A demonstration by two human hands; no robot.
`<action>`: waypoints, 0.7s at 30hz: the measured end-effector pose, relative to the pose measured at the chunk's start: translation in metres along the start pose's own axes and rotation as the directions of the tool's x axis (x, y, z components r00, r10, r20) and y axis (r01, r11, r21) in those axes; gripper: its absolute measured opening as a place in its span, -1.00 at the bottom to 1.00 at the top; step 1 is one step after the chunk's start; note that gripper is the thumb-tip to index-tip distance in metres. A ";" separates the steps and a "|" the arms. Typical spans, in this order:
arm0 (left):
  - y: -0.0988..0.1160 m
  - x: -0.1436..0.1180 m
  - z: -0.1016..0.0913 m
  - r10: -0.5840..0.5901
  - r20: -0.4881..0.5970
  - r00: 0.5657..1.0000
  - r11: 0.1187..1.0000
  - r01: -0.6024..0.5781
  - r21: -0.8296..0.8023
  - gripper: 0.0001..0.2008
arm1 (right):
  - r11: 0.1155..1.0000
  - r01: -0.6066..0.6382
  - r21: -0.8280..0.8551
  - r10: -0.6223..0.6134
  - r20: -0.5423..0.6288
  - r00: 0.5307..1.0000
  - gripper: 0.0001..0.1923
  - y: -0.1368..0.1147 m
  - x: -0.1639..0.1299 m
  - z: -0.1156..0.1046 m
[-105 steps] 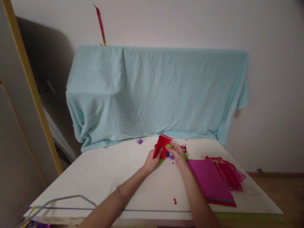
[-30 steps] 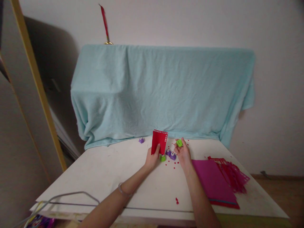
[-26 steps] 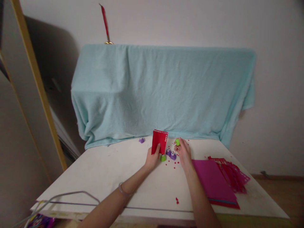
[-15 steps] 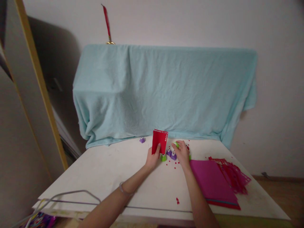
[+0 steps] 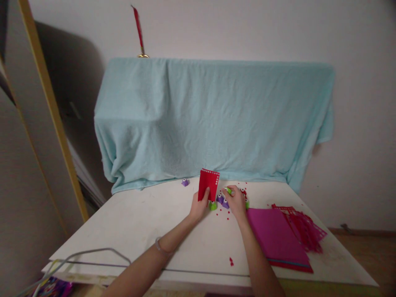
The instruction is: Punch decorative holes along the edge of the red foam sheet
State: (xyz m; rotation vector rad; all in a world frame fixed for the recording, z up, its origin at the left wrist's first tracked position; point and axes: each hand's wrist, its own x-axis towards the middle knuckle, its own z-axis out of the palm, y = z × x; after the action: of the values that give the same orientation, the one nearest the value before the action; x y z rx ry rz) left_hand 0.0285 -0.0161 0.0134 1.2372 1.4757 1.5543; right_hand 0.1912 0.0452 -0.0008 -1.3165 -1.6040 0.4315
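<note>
I see my left hand [image 5: 198, 205] pinching the red card [image 5: 208, 184] upright near the table's [image 5: 139, 231] far edge; just right, my right hand [image 5: 236, 202] fingers close on a green punch [image 5: 228, 190].

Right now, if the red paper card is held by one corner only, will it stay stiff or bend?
Probably fairly stiff: the red paper card stands upright, pinched low by the left hand. Likely light; its punched top edge may tear.
</note>
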 end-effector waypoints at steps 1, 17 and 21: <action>-0.002 0.001 0.000 0.016 0.013 1.000 1.000 -0.016 -0.008 -0.55 | 0.999 0.029 -0.034 -0.029 -0.005 1.000 -0.66 0.000 -0.001 0.000; -0.004 0.000 -0.001 0.029 0.050 0.998 0.999 -0.028 -0.036 -0.50 | 0.964 0.177 -0.197 -0.172 0.041 0.984 -0.78 -0.010 -0.006 -0.003; -0.004 0.000 -0.001 0.033 0.050 0.998 0.998 -0.031 -0.046 -0.50 | 0.964 0.189 -0.189 -0.180 0.064 0.982 -0.78 -0.012 -0.007 -0.005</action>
State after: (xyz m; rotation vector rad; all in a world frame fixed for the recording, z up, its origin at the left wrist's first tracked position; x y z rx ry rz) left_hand 0.0274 -0.0160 0.0097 1.2704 1.3879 1.5570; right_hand 0.1882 0.0333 0.0074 -1.2927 -1.8263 0.1960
